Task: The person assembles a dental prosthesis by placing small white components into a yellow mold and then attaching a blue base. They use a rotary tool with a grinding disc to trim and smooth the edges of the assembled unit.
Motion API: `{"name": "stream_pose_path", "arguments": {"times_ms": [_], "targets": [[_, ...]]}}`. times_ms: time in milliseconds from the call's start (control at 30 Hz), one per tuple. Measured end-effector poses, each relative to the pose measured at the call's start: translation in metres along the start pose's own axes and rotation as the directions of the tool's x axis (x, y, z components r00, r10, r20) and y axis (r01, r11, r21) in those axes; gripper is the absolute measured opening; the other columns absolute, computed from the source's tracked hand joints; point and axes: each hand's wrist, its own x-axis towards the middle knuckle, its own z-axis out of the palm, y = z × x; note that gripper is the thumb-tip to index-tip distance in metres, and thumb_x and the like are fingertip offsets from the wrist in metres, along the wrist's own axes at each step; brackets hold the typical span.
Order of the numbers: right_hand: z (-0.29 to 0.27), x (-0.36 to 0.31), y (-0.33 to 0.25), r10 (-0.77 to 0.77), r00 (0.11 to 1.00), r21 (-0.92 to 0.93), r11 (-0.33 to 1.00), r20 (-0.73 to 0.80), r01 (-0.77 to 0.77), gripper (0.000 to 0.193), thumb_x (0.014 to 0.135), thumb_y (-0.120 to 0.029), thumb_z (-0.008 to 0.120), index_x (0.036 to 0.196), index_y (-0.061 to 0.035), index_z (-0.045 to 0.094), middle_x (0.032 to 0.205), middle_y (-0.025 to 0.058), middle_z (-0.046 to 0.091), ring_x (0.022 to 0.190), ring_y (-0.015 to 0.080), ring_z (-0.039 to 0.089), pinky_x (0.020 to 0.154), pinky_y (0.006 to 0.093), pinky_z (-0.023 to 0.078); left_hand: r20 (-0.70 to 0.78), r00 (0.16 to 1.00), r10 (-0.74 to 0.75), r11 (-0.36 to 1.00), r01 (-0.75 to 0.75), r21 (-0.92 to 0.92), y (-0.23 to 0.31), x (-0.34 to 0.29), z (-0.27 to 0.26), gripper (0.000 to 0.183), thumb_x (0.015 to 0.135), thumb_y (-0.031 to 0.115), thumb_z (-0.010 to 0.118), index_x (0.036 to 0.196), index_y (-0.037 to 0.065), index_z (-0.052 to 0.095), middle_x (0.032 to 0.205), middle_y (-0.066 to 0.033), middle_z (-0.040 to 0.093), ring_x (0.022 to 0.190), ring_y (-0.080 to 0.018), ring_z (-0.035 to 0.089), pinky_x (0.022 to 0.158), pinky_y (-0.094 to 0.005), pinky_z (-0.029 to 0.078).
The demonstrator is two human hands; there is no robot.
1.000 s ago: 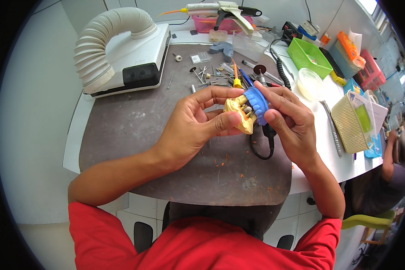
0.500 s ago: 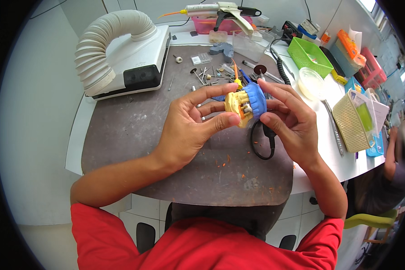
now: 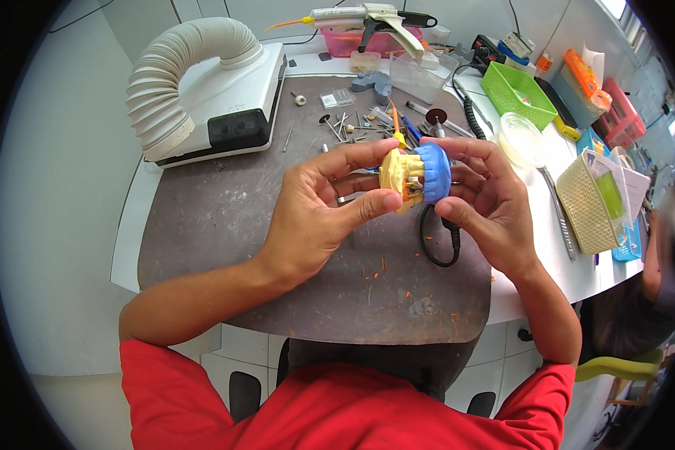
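A dental model is held up over the middle of the bench, its yellow cast (image 3: 391, 172) on the left and its blue cast (image 3: 437, 174) on the right. The two tooth rows face each other and meet, with a little orange showing on the yellow half. My left hand (image 3: 311, 195) is closed on the yellow cast, thumb below and index finger along its top. On the other side, my right hand (image 3: 498, 206) grips the blue cast between fingertips and thumb. The far side of the model is hidden.
Behind my hands lie scattered rotary burs (image 3: 339, 126), a disc tool (image 3: 436, 117) and grey putty pieces (image 3: 375, 84). A white suction unit (image 3: 236, 112) stands left, a dispensing gun (image 3: 375, 26) at the back. Baskets (image 3: 517, 94) and a metal instrument (image 3: 558, 214) are right; a person sits beyond.
Both hands have turned the model slightly, so the silvery tooth between the casts no longer shows. My right fingers have shifted a little on the blue cast.
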Motion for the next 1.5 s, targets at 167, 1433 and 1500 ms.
{"name": "stream_pose_path", "arguments": {"times_ms": [167,1433,1500], "targets": [[-0.001,0.000,-0.003,0.002,1.000,-0.037,0.999,0.015,-0.001,0.058,0.088,-0.002,0.074,0.140,-0.0004,0.048,0.137,0.0114,0.052,0.116,0.0199,0.061,0.098,0.0342,0.054,0.019,1.000,-0.013,1.000,0.013,-0.011,0.002,-0.001,0.000,0.059,0.086,0.007,0.077,0.140,0.002,0.053,0.139,-0.0142,0.057,0.123,-0.0207,0.058,0.106,-0.0371,0.049],[-0.004,-0.002,0.005,-0.287,0.955,-0.379,0.878,0.073,0.293,0.056,0.085,-0.007,0.075,0.138,-0.0061,0.058,0.140,0.0169,0.057,0.120,0.0262,0.063,0.094,0.0363,0.057,0.045,0.999,-0.005,0.998,0.002,0.063,0.006,-0.003,0.001,0.059,0.082,0.016,0.084,0.131,0.003,0.053,0.129,-0.0121,0.059,0.117,-0.0193,0.059,0.101,-0.0348,0.050],[-0.001,-0.003,0.005,-0.299,0.952,-0.452,0.841,0.066,0.296,0.053,0.087,-0.007,0.073,0.138,-0.0063,0.058,0.139,0.0169,0.059,0.120,0.0284,0.063,0.094,0.0372,0.056,0.039,0.999,0.013,0.999,-0.015,0.048,0.005,-0.002,0.002,0.060,0.083,0.016,0.083,0.132,0.002,0.053,0.133,-0.0124,0.057,0.119,-0.0192,0.058,0.102,-0.0347,0.050]]}}
